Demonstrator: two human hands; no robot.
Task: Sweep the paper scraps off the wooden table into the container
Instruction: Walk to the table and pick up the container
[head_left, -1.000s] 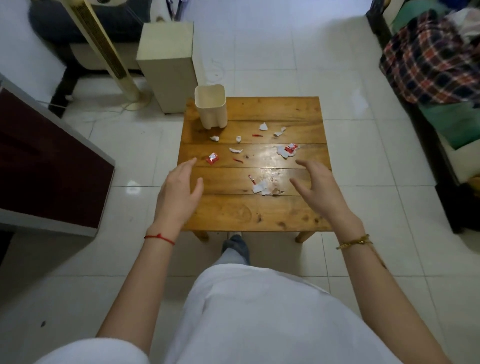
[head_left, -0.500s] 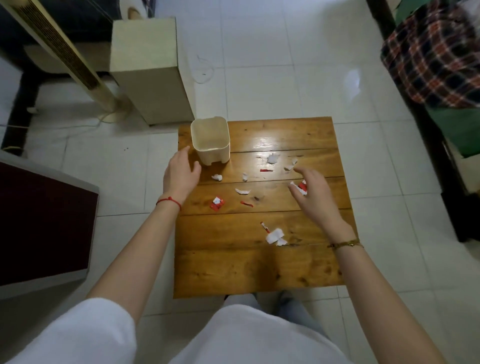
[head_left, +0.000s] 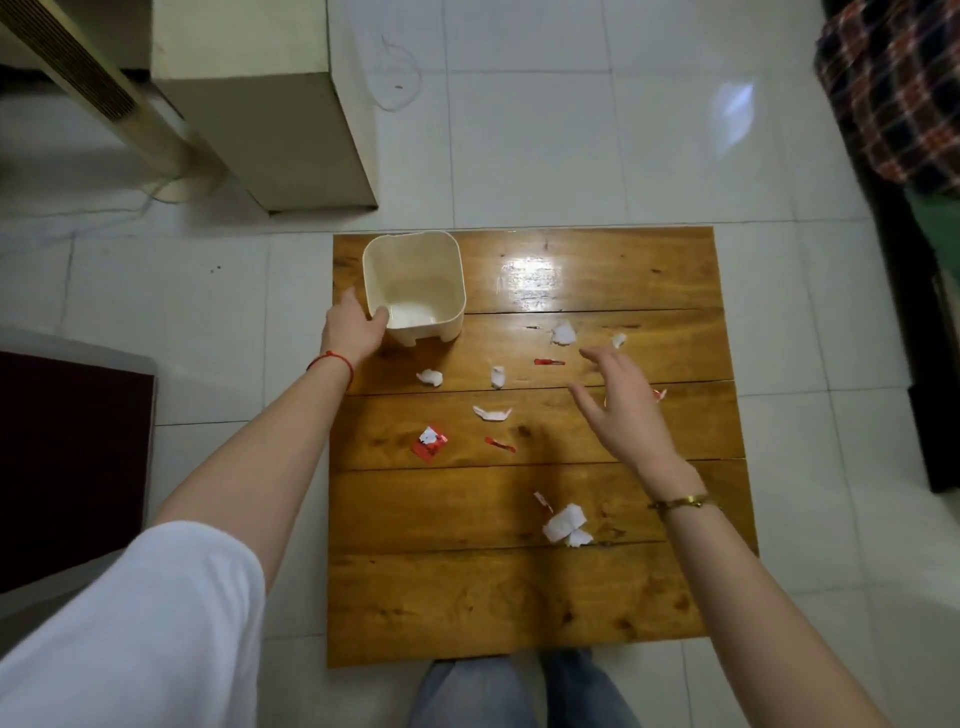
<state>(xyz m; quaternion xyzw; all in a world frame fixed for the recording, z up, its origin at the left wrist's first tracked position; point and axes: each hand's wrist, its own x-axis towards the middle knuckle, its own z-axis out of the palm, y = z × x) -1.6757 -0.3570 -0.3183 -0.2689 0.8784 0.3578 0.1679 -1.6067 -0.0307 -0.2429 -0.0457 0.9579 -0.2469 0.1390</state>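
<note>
Now my left hand (head_left: 355, 328) has reached the cream square plastic container (head_left: 414, 287), which stands upright in the upper left corner of the square wooden plank table (head_left: 535, 597). Half a second ago that hand was only beside it; in this moment the fingers curl around the container's near left corner and the thumb (head_left: 381, 315) presses on the rim, so I judge that I have a hold on it. A red string bracelet (head_left: 332, 361) circles that wrist.

My right hand (head_left: 621, 410) hovers over the right-centre of the table, fingers spread wide and holding nothing. It has moved further up the frame, toward the scraps near the table's middle. A gold chain bracelet (head_left: 683, 503) sits on that wrist.

The paper scraps are all on the wood, none yet in the container. Small white torn pieces (head_left: 562, 332) lie right of the container, a white curl (head_left: 492, 413) and a red square wrapper (head_left: 429, 444) sit near the centre, and a larger crumpled white piece (head_left: 566, 525) lies lower down, close to my right forearm. Thin red slivers are scattered between them.

With the container gripped, I judge the next step is to bring it to the table edge while the open right hand sweeps the scraps toward it. White floor tiles (head_left: 519, 145) surround the table.
</note>
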